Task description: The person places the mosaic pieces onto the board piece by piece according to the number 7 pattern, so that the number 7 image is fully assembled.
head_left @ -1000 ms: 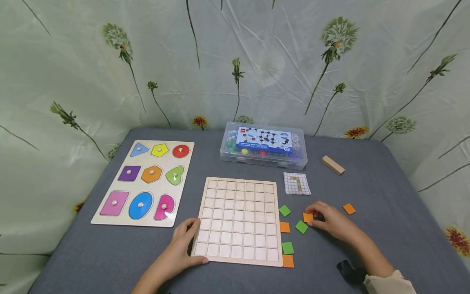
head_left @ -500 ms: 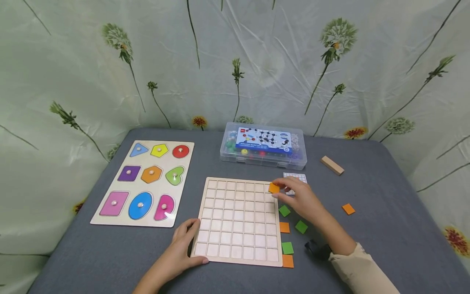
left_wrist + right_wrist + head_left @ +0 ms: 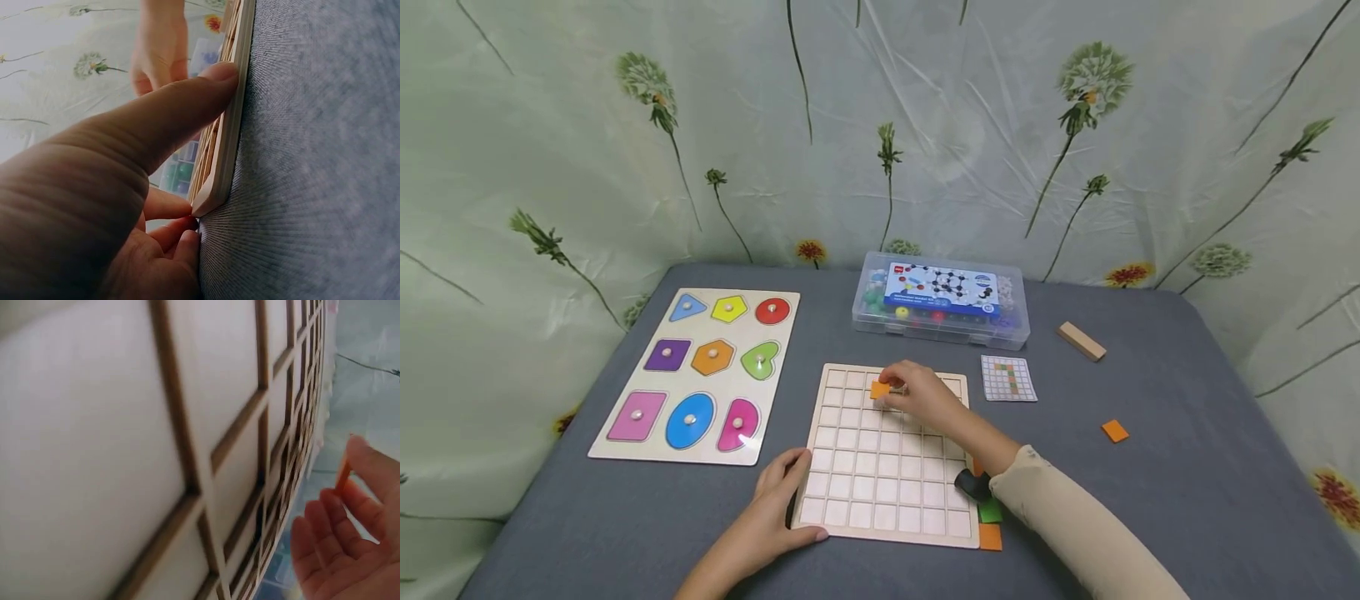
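Head view, pinched orange tile [image 3: 879, 390], green tile [image 3: 991, 512] partly behind sleeve [image 3: 1075, 517]

Before me, a grey tabletop [image 3: 1150, 517] is carrying a shape puzzle [image 3: 700, 379], gridded board [image 3: 866, 463], plastic case [image 3: 942, 298], card [image 3: 1009, 379], wooden block [image 3: 1082, 342] and coloured tiles [image 3: 1115, 431].

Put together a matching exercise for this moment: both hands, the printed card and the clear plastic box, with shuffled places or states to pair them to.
Column one
1. Left hand
2. Right hand
3. Printed card
4. Clear plastic box

Column two
A. Pinches an orange tile over the grid board
B. Beyond the grid board, bearing a blue-and-white label
C. Holds the grid board's near left corner
D. Just right of the grid board

Pairs: 1-C, 2-A, 3-D, 4-B
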`<state>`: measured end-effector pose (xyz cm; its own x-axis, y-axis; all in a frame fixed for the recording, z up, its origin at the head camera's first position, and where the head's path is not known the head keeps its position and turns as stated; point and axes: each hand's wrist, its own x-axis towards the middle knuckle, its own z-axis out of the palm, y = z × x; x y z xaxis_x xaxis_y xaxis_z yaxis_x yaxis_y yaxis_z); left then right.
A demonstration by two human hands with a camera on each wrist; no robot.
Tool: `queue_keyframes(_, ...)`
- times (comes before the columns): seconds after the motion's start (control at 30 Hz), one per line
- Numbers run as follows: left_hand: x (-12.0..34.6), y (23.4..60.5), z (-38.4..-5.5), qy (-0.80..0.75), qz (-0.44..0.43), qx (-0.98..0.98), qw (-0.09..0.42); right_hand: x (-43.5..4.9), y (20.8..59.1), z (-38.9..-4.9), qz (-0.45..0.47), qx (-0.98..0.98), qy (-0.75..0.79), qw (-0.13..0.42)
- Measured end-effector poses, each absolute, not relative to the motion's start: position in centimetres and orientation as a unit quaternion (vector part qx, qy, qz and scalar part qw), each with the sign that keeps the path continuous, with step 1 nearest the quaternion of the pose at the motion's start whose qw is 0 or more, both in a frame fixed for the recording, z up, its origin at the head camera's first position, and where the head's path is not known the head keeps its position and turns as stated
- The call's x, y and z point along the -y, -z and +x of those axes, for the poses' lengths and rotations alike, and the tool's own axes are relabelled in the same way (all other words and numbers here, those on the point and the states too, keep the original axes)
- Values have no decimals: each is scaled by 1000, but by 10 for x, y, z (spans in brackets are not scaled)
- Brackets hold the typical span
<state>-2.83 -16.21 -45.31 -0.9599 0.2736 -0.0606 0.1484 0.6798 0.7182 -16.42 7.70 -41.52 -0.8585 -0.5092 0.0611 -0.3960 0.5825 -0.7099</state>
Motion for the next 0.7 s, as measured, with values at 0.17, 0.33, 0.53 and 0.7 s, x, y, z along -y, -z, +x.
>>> queue_keyframes(0.17, 162, 454, -30, -381, 114, -914, 85, -74, 427, -170, -277, -890, 352, 84)
queue_keyframes(0.33, 163, 454, -30, -378, 109, -915, 84, -70, 433, -170, -296, -900, 310, 73)
queue_keyframes(0.53, 162, 452, -31, -383, 96, -917, 64, -72, 433, -168, -288, -897, 324, 81)
queue_keyframes(0.7, 162, 449, -31, -392, 82, -914, 66, -74, 435, -169, -293, -892, 336, 80)
